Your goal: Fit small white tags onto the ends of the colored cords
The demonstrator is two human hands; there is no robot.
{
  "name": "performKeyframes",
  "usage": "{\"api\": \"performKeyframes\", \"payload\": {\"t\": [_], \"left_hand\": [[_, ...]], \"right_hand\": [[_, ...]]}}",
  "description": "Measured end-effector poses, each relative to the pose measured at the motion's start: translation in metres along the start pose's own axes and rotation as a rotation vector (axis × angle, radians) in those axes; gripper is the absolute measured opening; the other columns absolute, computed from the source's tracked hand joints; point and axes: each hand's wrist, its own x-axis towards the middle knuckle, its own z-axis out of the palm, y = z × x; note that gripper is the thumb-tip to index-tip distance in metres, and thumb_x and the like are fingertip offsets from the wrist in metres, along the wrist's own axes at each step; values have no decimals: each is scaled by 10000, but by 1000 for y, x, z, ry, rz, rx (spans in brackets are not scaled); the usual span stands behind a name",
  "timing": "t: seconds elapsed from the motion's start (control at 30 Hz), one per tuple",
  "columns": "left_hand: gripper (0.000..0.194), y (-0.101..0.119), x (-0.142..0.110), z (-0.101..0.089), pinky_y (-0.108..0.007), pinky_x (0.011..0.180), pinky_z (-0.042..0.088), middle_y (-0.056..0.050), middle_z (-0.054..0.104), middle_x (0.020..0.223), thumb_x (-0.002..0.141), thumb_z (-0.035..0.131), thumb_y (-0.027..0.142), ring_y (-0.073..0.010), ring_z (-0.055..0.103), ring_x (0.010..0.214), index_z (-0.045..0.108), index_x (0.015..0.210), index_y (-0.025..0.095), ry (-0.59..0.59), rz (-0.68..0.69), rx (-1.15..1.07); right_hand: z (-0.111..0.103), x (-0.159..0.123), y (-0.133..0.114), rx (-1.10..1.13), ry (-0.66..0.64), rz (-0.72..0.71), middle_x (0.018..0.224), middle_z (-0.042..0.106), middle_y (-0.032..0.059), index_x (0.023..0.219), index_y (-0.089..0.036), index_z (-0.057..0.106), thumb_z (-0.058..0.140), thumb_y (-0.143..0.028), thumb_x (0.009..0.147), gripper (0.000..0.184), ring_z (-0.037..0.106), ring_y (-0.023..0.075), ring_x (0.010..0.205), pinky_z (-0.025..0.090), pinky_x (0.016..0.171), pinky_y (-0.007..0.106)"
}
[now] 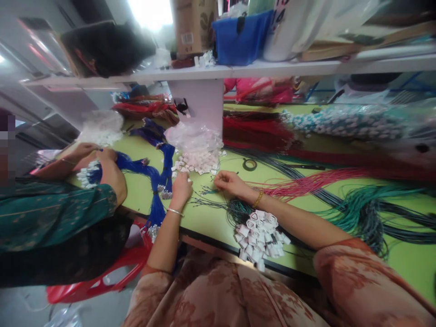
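Observation:
My left hand (181,187) is closed just in front of a loose pile of small white plastic connector housings (199,162), and a bit of white shows at its fingertips. To its right, my right hand (228,182) pinches at the fingertips, where a thin dark wire end shows. Between and below the hands, dark wires with metal-tipped ends (204,202) lie on the green tabletop (204,221). By my right forearm, a bundle of white connector housings (260,236) on dark green wires hangs partly over the front edge.
A co-worker's hands (108,156) handle blue wires (150,171) at left. A clear bag (195,136) lies behind the white pile. Black tape (250,164), pink wires (306,182) and green wires (357,204) lie rightward. A shelf (306,67) crosses above; a red stool (116,268) stands below.

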Motion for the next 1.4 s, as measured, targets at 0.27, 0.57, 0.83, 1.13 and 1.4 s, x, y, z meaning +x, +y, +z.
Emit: {"api": "performKeyframes", "payload": {"t": [0.27,0.57,0.83,1.13,1.4], "left_hand": [[262,46,-14,6,-266,692,505,1,597,737,699,737,297,-129,635,684,585,875,175,-148,-306,-1369],[241,65,-24,6,-176,548,459,-6,627,712,703,746,245,-68,578,561,612,875,144,-398,-342,-1669],[288,70,-29,11,-182,567,430,-1,634,710,646,787,270,-61,542,572,642,858,140,-290,-249,-1536],[291,80,-33,30,-219,653,445,4,638,712,620,796,268,-69,565,612,614,810,143,-115,-306,-1560],[310,80,-32,30,-225,612,437,-3,632,649,628,783,330,-79,555,566,621,800,130,-53,-243,-1402]], "right_hand": [[-2,1,-20,-23,119,-49,692,545,-19,775,-152,579,633,-396,713,258,427,72,567,347,516,198],[-6,-11,-17,-398,131,-202,578,457,-45,715,-152,576,559,-287,727,136,354,77,538,290,526,208],[-6,-8,-16,-359,117,-137,560,437,-46,684,-145,568,545,-304,695,161,339,74,524,273,506,206],[-10,-5,-6,-360,148,-125,638,558,-4,696,-146,573,535,-349,749,213,427,92,571,348,564,218],[-7,-3,-1,-446,213,-137,589,509,-24,647,-157,522,506,-315,748,188,403,85,551,330,548,210]]}}
